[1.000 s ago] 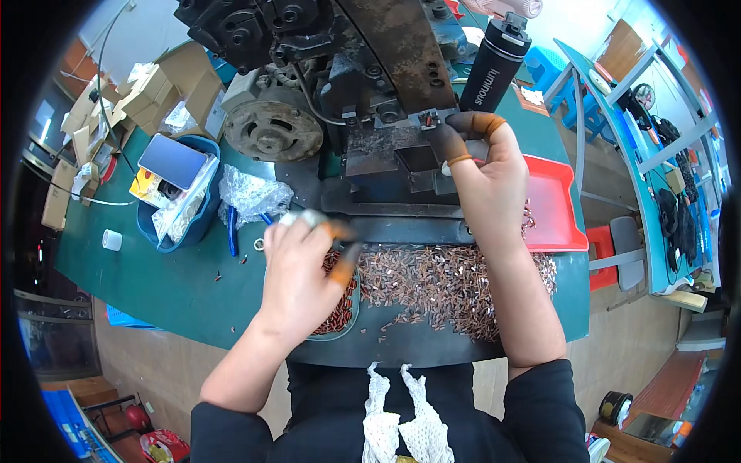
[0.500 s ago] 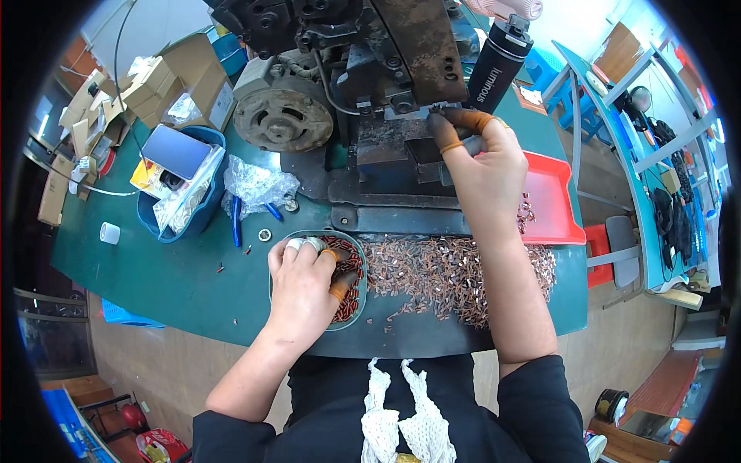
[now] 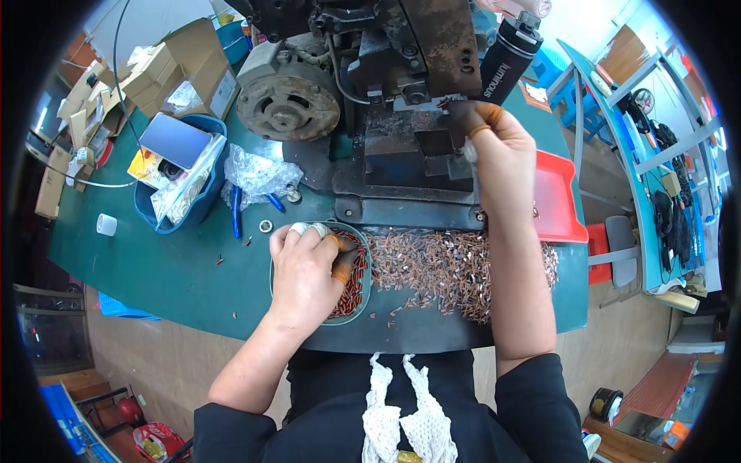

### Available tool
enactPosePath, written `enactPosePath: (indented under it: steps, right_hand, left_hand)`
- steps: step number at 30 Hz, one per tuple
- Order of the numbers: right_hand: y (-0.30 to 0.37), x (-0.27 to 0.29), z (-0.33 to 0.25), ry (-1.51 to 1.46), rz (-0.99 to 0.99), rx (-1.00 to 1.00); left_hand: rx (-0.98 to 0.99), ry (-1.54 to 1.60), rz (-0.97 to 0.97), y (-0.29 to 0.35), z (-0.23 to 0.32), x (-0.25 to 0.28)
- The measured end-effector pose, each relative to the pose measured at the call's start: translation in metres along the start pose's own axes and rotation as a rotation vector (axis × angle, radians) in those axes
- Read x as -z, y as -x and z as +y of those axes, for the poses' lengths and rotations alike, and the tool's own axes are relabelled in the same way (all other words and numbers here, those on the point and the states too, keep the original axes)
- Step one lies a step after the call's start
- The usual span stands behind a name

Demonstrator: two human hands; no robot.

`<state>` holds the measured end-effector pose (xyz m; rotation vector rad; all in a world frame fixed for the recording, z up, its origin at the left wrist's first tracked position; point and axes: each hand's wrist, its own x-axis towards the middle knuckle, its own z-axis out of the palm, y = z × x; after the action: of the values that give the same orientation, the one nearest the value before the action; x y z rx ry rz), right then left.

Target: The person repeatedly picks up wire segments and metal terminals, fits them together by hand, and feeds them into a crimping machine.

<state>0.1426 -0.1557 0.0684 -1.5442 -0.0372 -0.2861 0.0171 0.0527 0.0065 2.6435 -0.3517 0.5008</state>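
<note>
My left hand (image 3: 307,266) is in a clear-rimmed tub (image 3: 357,316) of small reddish-brown metal pieces (image 3: 351,297). Its thumb and forefinger, in dark-tipped orange finger covers, are pressed together; what they hold is hidden. White wraps cover two other fingers. Up at the tooling of a worn, dark press machine (image 3: 390,147), my right hand (image 3: 498,147) pinches with thumb and forefinger in similar covers. A tiny reddish piece (image 3: 443,103) shows at those fingertips, beside the metal block under the ram.
Loose copper-coloured pieces (image 3: 432,270) lie heaped across the table front, under my right forearm. A red tray (image 3: 559,201) is at the right, a black bottle (image 3: 509,58) behind it. Left stand a blue basket (image 3: 181,220), plastic bag (image 3: 258,174) and blue-handled tool (image 3: 236,216).
My left thumb and forefinger have come closer together inside the tub. My right fingertips have shifted slightly right and up at the tooling. The whole view has moved a little.
</note>
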Motion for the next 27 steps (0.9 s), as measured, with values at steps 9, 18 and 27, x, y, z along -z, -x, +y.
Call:
enactPosePath:
  steps: [9,18,27]
  right_hand:
    - [0.063,0.052,0.003,0.914,0.059,0.366]
    - [0.111,0.026,0.016,-0.019,-0.539,-0.458]
    - [0.123,0.006,0.033,-0.066,-0.514,-0.448]
  left_hand:
    - [0.187,0.467,-0.021,-0.005,0.009,0.017]
    - [0.123,0.68,-0.086,-0.01,0.032,0.013]
    - [0.268,0.649,-0.055,0.009,0.014,0.016]
